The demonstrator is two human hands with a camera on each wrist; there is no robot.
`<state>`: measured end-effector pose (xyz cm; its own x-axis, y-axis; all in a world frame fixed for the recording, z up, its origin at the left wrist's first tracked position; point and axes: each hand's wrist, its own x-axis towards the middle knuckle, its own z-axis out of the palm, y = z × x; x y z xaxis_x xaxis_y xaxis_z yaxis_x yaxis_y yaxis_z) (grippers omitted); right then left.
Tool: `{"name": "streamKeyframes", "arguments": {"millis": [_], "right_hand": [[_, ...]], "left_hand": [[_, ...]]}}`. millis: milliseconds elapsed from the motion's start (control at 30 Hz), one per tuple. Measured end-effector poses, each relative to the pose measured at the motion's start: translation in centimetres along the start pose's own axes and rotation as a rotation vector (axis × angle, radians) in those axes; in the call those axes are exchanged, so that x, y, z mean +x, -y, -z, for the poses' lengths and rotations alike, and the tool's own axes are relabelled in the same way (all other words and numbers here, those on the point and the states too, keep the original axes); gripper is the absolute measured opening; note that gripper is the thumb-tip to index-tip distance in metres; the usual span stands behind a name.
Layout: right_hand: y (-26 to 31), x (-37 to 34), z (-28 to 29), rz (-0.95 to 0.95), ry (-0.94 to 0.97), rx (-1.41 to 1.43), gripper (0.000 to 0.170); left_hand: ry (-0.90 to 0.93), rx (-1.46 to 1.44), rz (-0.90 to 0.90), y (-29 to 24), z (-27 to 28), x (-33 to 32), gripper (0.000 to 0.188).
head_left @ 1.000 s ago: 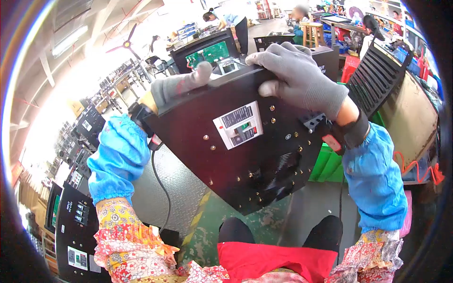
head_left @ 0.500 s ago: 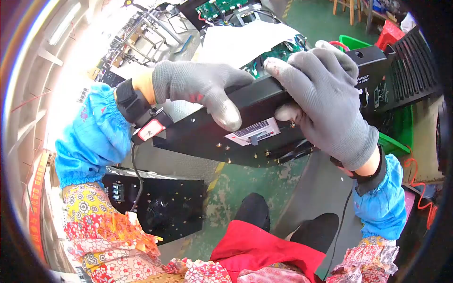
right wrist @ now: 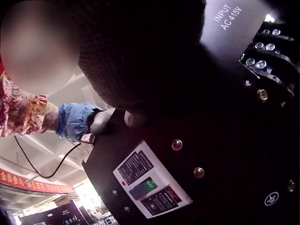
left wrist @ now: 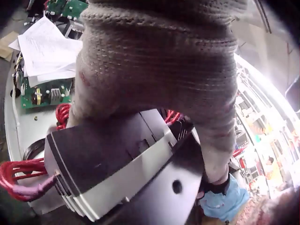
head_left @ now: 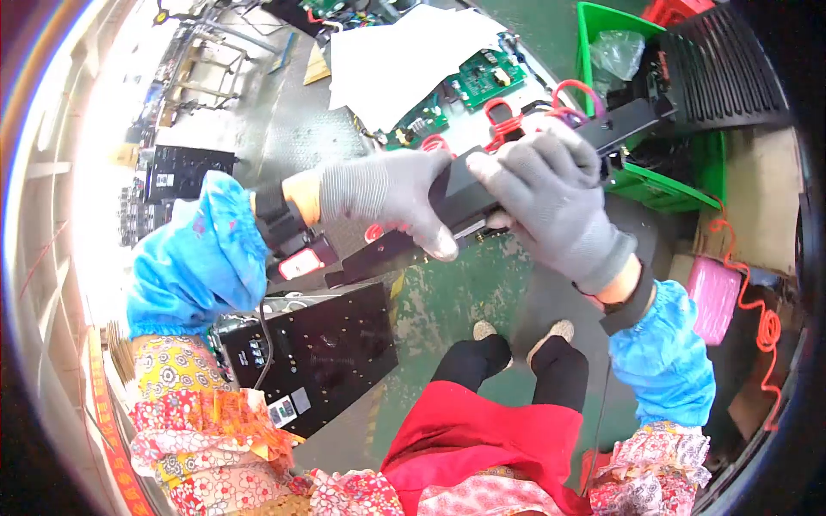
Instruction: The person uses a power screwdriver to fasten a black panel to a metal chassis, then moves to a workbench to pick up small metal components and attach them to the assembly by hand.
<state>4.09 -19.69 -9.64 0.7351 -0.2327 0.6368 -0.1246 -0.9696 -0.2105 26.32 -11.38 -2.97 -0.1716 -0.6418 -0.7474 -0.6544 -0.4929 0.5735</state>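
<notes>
Both grey-gloved hands hold a black metal panel (head_left: pixel 467 187) by its top edge, and in the head view I look down on it nearly edge-on. My left hand (head_left: pixel 387 193) grips left of the middle, thumb down over the near side. Close to its right, my right hand (head_left: pixel 555 202) grips the same edge, its thumb on the near side too. In the right wrist view the panel's face carries screws, a label (right wrist: pixel 136 164) round a switch marked OFF, and metal terminals (right wrist: pixel 265 65). Beyond it are green circuit boards (head_left: pixel 489 79), looped red cables (head_left: pixel 503 125) and white papers (head_left: pixel 404 64).
A similar black panel (head_left: pixel 331 348) lies low at the left. Green crates (head_left: pixel 658 189) stand to the right with a slatted black cover (head_left: pixel 723 73) over them. A coiled orange hose (head_left: pixel 768 331) hangs beside a pink block (head_left: pixel 714 299).
My view has tilted down, and the panel has turned from face-on to nearly edge-on. The left hand has shifted from the panel's left corner toward the right hand, its thumb now over the near side.
</notes>
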Motion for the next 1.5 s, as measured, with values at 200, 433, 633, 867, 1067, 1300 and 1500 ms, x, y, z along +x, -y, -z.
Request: {"name": "streamKeyframes", "arguments": {"millis": [200, 433, 633, 867, 1067, 1300, 1500], "right_hand": [[0.3, -0.3, 0.3, -0.072, 0.046, 0.065, 0.039], [-7.4, -8.6, 5.1, -0.485, -0.36, 0.29, 0.043], [-27.1, -29.0, 3.6, -1.34, 0.208, -0.165, 0.038], [-43.2, -33.6, -1.2, -1.189, 0.881, -0.344, 0.06], [-48.0, -34.7, -8.6, -1.335, 1.383, -0.208, 0.083], [-51.2, -39.9, -12.1, -1.217, 1.408, -0.325, 0.054], [-46.2, -28.7, -3.8, -1.153, 1.373, -0.313, 0.061]], "left_hand": [[-0.033, 0.03, -0.044, -1.5, -0.1, 0.0, 0.091], [-0.087, 0.064, 0.087, -2.3, 0.1, -0.2, 0.111], [-0.131, -0.033, 0.147, -4.7, -0.1, 0.4, 0.113], [-0.111, 0.066, 0.27, -4.6, 0.4, 1.0, 0.116], [-0.154, 0.06, 0.376, -4.1, -0.2, 0.9, 0.12], [-0.175, 0.187, 0.341, -4.6, -0.3, 1.0, 0.124], [-0.172, 0.177, 0.218, -3.7, -0.2, 0.9, 0.12]]}}
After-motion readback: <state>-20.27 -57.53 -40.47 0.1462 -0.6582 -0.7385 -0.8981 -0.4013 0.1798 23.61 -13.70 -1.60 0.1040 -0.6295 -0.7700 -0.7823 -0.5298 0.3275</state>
